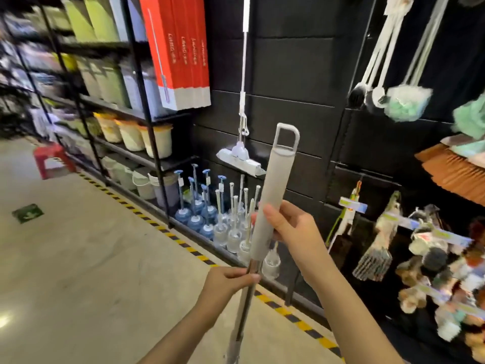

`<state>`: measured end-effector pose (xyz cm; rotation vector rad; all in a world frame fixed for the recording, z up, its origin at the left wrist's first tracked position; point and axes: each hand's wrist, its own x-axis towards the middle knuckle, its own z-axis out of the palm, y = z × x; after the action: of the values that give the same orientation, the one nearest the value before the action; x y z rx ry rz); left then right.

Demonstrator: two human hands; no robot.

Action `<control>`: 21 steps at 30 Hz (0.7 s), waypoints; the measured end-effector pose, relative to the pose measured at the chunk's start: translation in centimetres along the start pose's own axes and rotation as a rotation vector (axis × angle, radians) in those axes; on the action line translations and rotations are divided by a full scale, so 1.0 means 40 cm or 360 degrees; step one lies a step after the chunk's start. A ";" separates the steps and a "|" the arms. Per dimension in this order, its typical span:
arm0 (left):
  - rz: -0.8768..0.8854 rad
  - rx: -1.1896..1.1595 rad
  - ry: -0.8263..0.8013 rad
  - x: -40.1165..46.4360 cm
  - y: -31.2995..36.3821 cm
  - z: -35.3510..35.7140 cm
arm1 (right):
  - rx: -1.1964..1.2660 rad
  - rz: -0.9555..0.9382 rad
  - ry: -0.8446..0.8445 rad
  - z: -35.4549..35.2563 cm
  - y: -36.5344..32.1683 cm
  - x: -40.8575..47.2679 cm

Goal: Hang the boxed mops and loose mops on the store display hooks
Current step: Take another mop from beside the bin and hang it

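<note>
I hold a loose mop upright by its pole; its grey grip ends in a hanging loop at the top. My right hand wraps the lower part of the grey grip. My left hand pinches the metal pole just below the grip. The mop's head is out of view below. Another loose white mop hangs on the black display wall just behind, its flat head at about the height of my grip's loop. Several red boxed mops hang at the upper left of that wall.
Toilet plungers and clear brush holders stand on the floor rail below. Bucket shelves run to the left. Dusters, brushes and brooms hang at the right. A yellow-black floor stripe edges the display; a red stool stands far left.
</note>
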<state>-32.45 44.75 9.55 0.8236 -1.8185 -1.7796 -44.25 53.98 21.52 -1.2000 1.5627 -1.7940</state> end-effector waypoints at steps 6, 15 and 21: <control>-0.0024 -0.0102 0.0186 0.161 0.061 -0.111 | -0.0007 -0.0199 -0.0131 0.091 0.010 0.245; 0.0052 -0.0274 0.0184 0.402 0.105 -0.258 | -0.0119 -0.0283 -0.0142 0.211 0.022 0.557; 0.0112 -0.0282 -0.0069 0.639 0.122 -0.398 | -0.0115 -0.0373 0.0022 0.294 0.077 0.800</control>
<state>-40.09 15.44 13.20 0.6498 -1.6658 -1.8941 -51.12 21.07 27.89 -1.4599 1.5605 -1.9072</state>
